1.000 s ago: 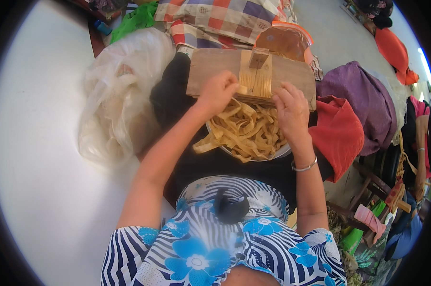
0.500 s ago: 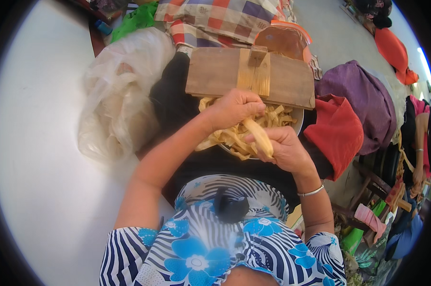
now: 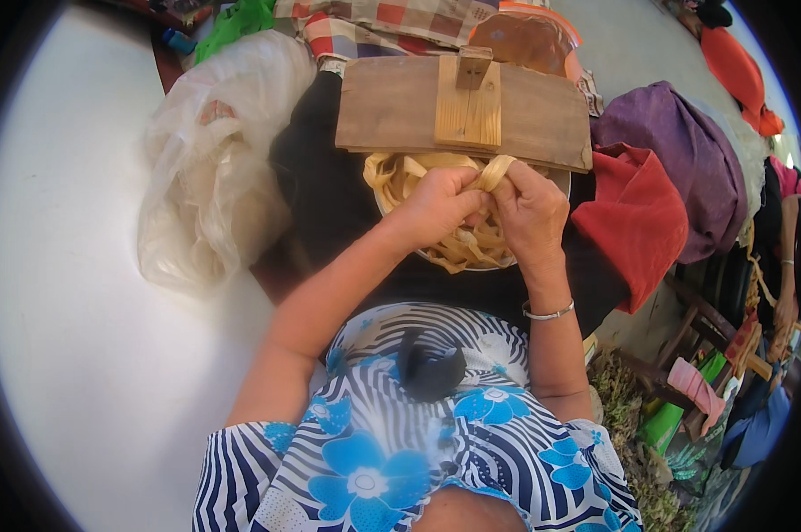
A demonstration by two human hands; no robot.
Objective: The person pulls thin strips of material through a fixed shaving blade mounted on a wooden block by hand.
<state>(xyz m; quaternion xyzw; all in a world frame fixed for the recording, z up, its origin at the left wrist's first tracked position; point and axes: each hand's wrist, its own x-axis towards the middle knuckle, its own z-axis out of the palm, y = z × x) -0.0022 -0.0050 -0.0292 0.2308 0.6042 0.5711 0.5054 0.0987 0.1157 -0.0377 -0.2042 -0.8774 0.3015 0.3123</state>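
My left hand (image 3: 438, 206) is closed, pinching a flat straw-coloured strip (image 3: 496, 172). Close against it, my right hand (image 3: 537, 211) grips the same strip, which bends in a small loop above the fingertips. Both hands are over a round white-rimmed basin (image 3: 509, 264) of similar strips (image 3: 458, 251), heaped in loose curls on my lap. A wooden board (image 3: 378, 105) with a paler piece of wood (image 3: 468, 111) fixed at its middle lies across the basin's far side and covers part of the heap.
A cloudy plastic bag (image 3: 218, 168) sits to the left on a pale surface. Red cloth (image 3: 632, 213) and purple cloth (image 3: 684, 164) lie to the right. Beyond the board are checked cloth (image 3: 382, 27) and an orange-edged bag (image 3: 524, 40). Another person's arm (image 3: 788, 266) shows at far right.
The strip's hanging end no longer shows in front of my right hand; it now loops between my fingertips. My right hand has moved up beside the left. The view has shifted slightly.
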